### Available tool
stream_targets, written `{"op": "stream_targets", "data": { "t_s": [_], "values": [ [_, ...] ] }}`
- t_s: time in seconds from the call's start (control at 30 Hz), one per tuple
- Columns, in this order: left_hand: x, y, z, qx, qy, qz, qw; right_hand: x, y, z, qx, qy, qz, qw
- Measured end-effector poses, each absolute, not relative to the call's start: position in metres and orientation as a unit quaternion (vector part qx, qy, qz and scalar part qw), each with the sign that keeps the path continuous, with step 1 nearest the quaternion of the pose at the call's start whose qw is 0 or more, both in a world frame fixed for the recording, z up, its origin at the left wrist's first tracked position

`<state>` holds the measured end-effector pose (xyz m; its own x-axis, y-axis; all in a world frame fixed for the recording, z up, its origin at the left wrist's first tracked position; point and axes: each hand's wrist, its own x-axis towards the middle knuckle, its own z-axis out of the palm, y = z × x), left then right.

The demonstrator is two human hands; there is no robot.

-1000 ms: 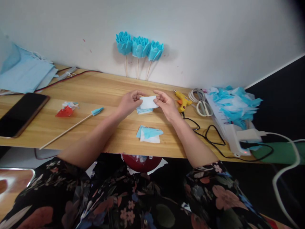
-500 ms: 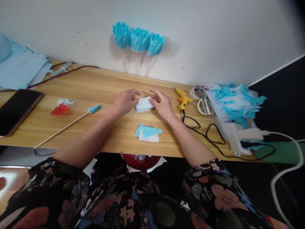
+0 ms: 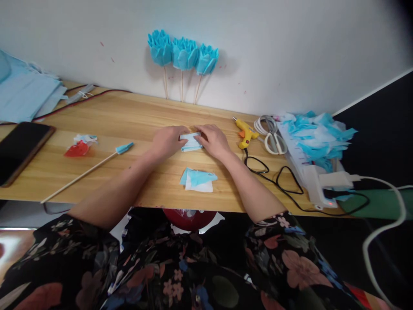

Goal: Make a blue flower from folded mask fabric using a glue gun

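A small folded stack of pale blue fabric [image 3: 192, 143] lies on the wooden table [image 3: 106, 116] between my hands. My left hand [image 3: 169, 141] pinches its left edge with the thumb and curled fingers. On the right edge, the thumb and fingers of my right hand [image 3: 213, 140] are closed as well. Nearer the table's front edge are loose blue and white fabric pieces [image 3: 198, 180]. To the left rests a thin wooden stick [image 3: 80, 176] with a blue wrapped tip [image 3: 124, 148].
Three blue fabric flowers [image 3: 185, 54] on sticks lean against the wall. A yellow glue gun [image 3: 247, 133], scissors [image 3: 275, 143], a pile of scraps [image 3: 319, 135] and a power strip [image 3: 318, 187] sit right. Left are a phone [image 3: 22, 148], a red item [image 3: 77, 148] and masks [image 3: 29, 94].
Both hands have closed in on the folded fabric, their fingers lower and more curled. The fabric's top edge now looks folded over. The whole view has shifted slightly.
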<state>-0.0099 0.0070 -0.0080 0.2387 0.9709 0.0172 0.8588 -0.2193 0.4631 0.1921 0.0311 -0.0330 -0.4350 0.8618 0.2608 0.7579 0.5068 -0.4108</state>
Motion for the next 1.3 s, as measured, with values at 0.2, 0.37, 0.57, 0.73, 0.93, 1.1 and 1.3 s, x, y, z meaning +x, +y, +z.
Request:
{"op": "stream_targets", "data": {
  "t_s": [0.2,0.37,0.57,0.73,0.93,1.1,1.3],
  "values": [
    [-0.011,0.011,-0.02,0.782,0.565,0.218,0.148,0.191,0.027,-0.028,-0.476,-0.845,0.145,0.194],
    [-0.011,0.017,-0.026,0.74,0.552,0.304,0.234,0.195,0.021,-0.028,-0.489,-0.763,0.273,0.321],
    [-0.007,0.011,-0.012,0.702,0.554,0.358,0.268,0.197,0.022,-0.032,-0.42,-0.697,0.423,0.399],
    [-0.005,0.004,-0.005,0.748,0.547,0.34,0.16,0.197,0.018,-0.029,-0.42,-0.743,0.38,0.357],
    [-0.005,0.009,-0.016,0.763,0.544,0.305,0.171,0.196,0.016,-0.029,-0.456,-0.765,0.323,0.321],
    [-0.006,0.011,-0.019,0.757,0.543,0.316,0.178,0.197,0.017,-0.027,-0.462,-0.764,0.309,0.328],
    [-0.004,0.01,-0.02,0.751,0.54,0.326,0.196,0.196,0.018,-0.031,-0.476,-0.755,0.296,0.341]
  ]
}}
